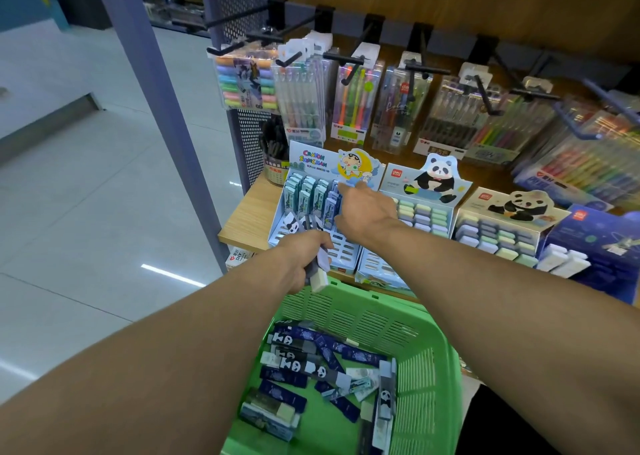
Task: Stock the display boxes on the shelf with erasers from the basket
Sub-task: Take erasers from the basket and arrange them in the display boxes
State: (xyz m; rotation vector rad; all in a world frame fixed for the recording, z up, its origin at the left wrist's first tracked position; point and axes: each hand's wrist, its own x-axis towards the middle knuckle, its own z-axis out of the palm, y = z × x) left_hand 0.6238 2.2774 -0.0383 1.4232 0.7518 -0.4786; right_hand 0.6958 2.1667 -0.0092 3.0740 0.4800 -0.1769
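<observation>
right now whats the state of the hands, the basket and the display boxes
left hand: shut on a bunch of erasers
right hand: open, reaching into the crayon shinchan display box
green basket: partly full of loose erasers
panda display box: rows filled

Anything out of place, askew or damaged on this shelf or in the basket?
Nothing looks damaged or spilled. The erasers lie jumbled at all angles in the green basket, as loose stock would. The left hand grips a few erasers; the right hand reaches into the Crayon Shinchan box, whose rows stand tidy.
</observation>
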